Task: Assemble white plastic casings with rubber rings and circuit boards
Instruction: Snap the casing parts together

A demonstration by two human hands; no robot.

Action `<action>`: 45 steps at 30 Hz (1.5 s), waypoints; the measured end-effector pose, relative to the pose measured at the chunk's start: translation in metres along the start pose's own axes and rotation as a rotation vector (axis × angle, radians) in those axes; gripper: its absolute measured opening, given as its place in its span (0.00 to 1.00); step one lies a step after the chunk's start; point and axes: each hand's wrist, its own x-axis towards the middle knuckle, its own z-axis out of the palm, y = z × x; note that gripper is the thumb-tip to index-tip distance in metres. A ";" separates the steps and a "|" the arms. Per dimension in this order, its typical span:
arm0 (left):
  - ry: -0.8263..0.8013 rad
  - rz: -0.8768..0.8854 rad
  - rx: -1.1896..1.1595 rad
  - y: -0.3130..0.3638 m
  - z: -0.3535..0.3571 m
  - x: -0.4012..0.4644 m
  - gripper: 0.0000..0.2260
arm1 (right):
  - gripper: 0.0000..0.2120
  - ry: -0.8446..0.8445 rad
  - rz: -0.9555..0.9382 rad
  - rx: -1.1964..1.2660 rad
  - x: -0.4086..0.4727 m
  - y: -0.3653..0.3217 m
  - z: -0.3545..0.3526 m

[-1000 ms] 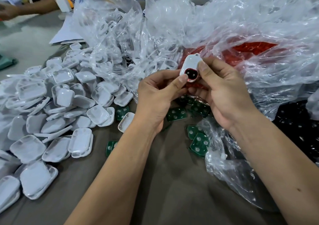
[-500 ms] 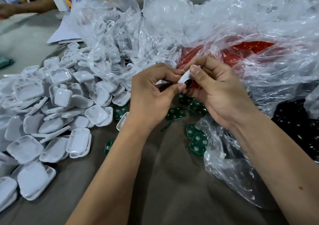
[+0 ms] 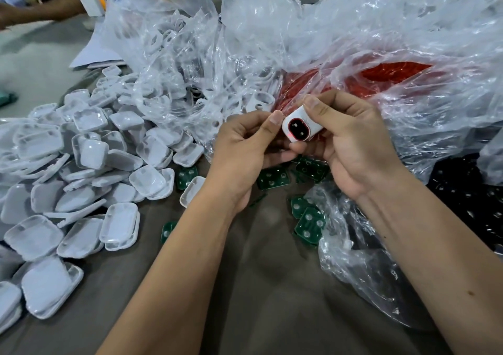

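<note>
Right hand (image 3: 351, 147) grips small white plastic casing (image 3: 302, 124), red rubber ring face toward camera, likely for seating check. Left hand (image 3: 245, 150) thumb steadies casing edge. Green circuit boards (image 3: 273, 177) just below hands, within reach.

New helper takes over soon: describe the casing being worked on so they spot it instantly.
Look at the person's two hands, right hand and left hand, raised before the crumpled plastic bags. Pinched between them is one white casing. It alone shows a dark oval opening rimmed in red.
</note>
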 end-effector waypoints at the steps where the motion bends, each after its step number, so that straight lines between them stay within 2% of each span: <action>1: -0.005 -0.035 -0.031 0.000 0.001 0.000 0.10 | 0.09 0.010 0.002 0.003 0.000 0.000 0.000; 3: -0.045 -0.073 -0.090 -0.001 0.003 -0.002 0.09 | 0.09 0.029 -0.010 0.000 0.001 0.000 0.000; 5: -0.080 -0.032 -0.076 -0.001 0.003 -0.004 0.04 | 0.09 0.048 -0.038 -0.018 0.001 0.000 0.001; 8: -0.051 0.039 -0.024 0.000 0.003 -0.005 0.07 | 0.09 0.059 -0.066 -0.065 0.001 0.001 0.002; 11: -0.032 0.007 -0.075 0.005 0.002 -0.005 0.07 | 0.10 0.058 -0.035 -0.082 0.003 0.002 -0.001; 16: -0.064 -0.162 -0.319 0.010 -0.002 -0.002 0.19 | 0.07 -0.070 0.048 -0.135 0.004 0.003 -0.007; 21: -0.094 -0.346 -0.442 0.015 -0.004 0.000 0.12 | 0.09 -0.152 0.069 -0.093 0.004 0.003 -0.010; 24: -0.058 -0.394 -0.529 0.015 -0.004 0.001 0.11 | 0.16 -0.193 0.034 -0.064 0.004 0.005 -0.008; 26: -0.007 -0.400 -0.607 0.016 -0.006 0.002 0.06 | 0.18 -0.210 -0.025 -0.127 0.004 0.009 -0.006; 28: 0.023 -0.384 -0.606 0.016 -0.007 0.002 0.05 | 0.11 -0.196 -0.108 -0.237 0.005 0.013 -0.004; 29: 0.037 -0.364 -0.544 0.015 -0.008 0.003 0.07 | 0.08 -0.177 -0.153 -0.285 0.005 0.014 -0.003; 31: 0.089 -0.241 -0.269 0.011 -0.006 0.002 0.12 | 0.06 -0.132 -0.224 -0.341 0.007 0.016 -0.004; 32: 0.126 -0.133 -0.114 0.007 -0.005 0.002 0.13 | 0.06 -0.116 -0.247 -0.351 0.007 0.016 -0.005; 34: 0.140 0.103 0.053 0.002 0.000 0.001 0.09 | 0.06 -0.103 -0.277 -0.352 0.008 0.015 -0.006; 36: 0.112 0.247 0.053 0.001 0.003 -0.002 0.05 | 0.05 -0.102 -0.293 -0.337 0.009 0.015 -0.007; 39: 0.159 0.352 0.129 0.001 0.002 -0.001 0.05 | 0.06 -0.078 -0.327 -0.368 0.009 0.015 -0.007; 45: 0.180 0.383 0.210 -0.003 0.001 0.001 0.04 | 0.05 -0.003 -0.376 -0.471 0.006 0.016 -0.005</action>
